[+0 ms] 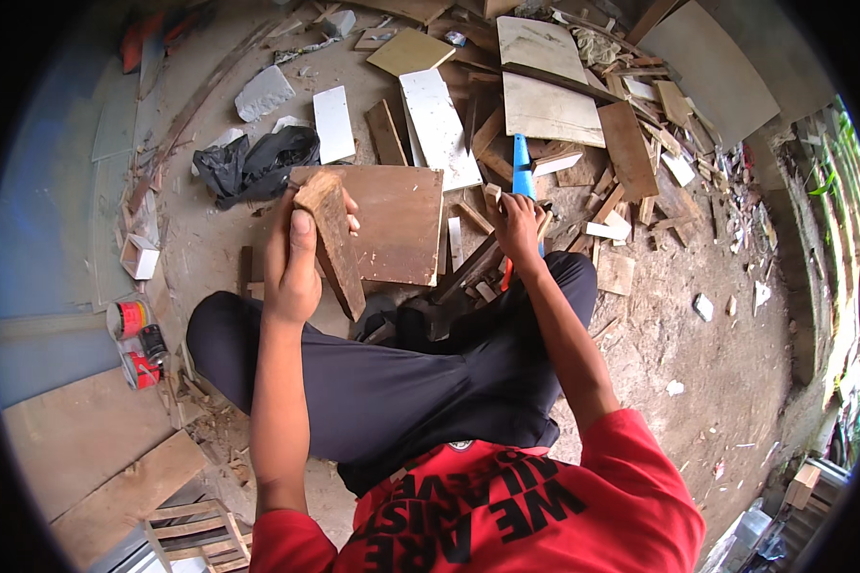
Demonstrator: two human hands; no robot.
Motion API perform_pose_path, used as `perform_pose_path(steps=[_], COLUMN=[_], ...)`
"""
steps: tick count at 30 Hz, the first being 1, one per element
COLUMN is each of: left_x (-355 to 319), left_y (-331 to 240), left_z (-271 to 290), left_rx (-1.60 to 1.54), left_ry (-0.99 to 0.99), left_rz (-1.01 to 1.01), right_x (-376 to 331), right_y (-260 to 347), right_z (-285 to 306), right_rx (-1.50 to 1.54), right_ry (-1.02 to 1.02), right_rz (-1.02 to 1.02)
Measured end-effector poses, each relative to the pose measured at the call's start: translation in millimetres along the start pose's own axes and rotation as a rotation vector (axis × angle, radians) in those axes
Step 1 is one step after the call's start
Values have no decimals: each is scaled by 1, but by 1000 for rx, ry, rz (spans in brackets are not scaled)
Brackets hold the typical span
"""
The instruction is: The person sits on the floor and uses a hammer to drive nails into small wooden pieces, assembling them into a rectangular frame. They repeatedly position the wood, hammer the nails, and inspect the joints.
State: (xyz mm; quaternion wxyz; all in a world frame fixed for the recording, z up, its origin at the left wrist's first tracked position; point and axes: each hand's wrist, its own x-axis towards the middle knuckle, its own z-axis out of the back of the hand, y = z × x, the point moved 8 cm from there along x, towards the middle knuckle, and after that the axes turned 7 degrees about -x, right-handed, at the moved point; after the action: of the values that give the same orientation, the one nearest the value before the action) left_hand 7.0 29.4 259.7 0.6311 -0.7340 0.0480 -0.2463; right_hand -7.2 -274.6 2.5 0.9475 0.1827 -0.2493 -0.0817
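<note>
My left hand (296, 263) is closed around a rough brown wedge-shaped piece of wood (333, 239). The wood is held up over the near left corner of a flat brown board (401, 224), its narrow end pointing down toward my lap. Further right, my right hand (520, 229) has its fingers curled among wood offcuts, over a handsaw with a blue blade (523, 167). Part of the saw's red-orange handle shows below that hand. A small pale wood end (492, 194) pokes out by the fingertips; whether they grip it is hard to tell.
Wood scraps (631, 191) lie heaped at the right, with larger boards (552, 107) behind. White panels (440, 124) and a black plastic bag (268, 162) lie beyond the brown board. Red cans (129, 320) stand at the left. My crossed legs are close below the work.
</note>
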Motion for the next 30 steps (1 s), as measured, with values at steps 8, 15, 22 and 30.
perform_pose_path(steps=[8, 15, 22, 30], left_x=[12, 18, 10, -6], left_y=[5, 24, 26, 28], left_z=[-10, 4, 15, 31], left_rx=[-131, -326, -297, -347], left_ry=[-27, -117, -111, -202], left_rz=[-42, 12, 23, 70], right_x=[26, 21, 2, -61], right_y=[50, 106, 58, -63], right_z=[68, 101, 57, -56], right_rx=[1697, 2276, 1532, 107], right_ry=[287, 415, 420, 152], right_rz=[-485, -701, -698, -563])
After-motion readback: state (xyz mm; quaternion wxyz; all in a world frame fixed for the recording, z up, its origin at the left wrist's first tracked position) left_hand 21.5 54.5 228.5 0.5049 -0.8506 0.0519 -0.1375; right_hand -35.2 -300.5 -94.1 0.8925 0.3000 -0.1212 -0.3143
